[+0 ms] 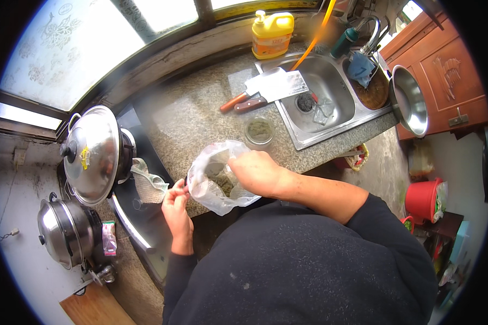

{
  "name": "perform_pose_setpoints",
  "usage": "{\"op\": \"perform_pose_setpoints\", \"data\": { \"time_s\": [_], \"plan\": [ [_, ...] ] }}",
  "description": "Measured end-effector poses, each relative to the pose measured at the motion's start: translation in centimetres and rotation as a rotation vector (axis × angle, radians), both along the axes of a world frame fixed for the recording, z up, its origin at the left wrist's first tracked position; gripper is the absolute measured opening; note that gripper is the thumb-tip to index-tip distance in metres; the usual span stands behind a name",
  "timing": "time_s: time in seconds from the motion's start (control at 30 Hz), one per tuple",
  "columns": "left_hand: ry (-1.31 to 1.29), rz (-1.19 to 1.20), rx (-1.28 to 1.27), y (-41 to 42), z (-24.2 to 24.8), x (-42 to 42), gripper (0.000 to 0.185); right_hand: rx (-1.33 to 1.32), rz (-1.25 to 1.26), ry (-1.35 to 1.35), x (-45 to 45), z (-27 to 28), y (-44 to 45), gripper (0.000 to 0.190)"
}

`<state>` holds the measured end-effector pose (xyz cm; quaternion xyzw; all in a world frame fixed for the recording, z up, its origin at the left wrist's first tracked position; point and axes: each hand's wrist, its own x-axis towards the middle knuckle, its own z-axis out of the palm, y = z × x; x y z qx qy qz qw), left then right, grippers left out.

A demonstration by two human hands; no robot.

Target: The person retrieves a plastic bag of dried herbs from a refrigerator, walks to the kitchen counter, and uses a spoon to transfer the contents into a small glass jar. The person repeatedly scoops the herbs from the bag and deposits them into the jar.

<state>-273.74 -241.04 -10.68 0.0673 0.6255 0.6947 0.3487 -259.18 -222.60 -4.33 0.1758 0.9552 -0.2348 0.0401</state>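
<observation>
A translucent plastic bag hangs open at the counter's front edge, with dark greenish contents visible inside. My left hand pinches the bag's left rim between thumb and fingers. At the bag's right side, my right hand has its fingers curled down over the opening; the fingertips are hidden, and whether they hold anything does not show. Just beyond the bag stands a round clear container with greenish-brown contents. Two broad-bladed kitchen knives lie behind it, the nearer a cleaver, their blades reaching over the sink's edge.
The steel sink lies at the right, a yellow jug behind it. At the left, a large lidded pan sits on the black stove beside a folded cloth. A steel basin leans right of the sink.
</observation>
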Motion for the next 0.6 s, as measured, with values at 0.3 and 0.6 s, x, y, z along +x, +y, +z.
{"op": "perform_pose_setpoints", "data": {
  "time_s": [0.3,0.6],
  "plan": [
    [0.167,-0.333,-0.341,1.9,-19.8,-8.8,0.039,0.022,-0.152,-0.117,-2.2,-6.3,-0.8,0.013],
    [0.092,-0.291,-0.268,3.0,-17.8,-7.8,0.016,0.027,-0.185,-0.114,-2.5,-8.1,-1.1,0.013]
  ]
}}
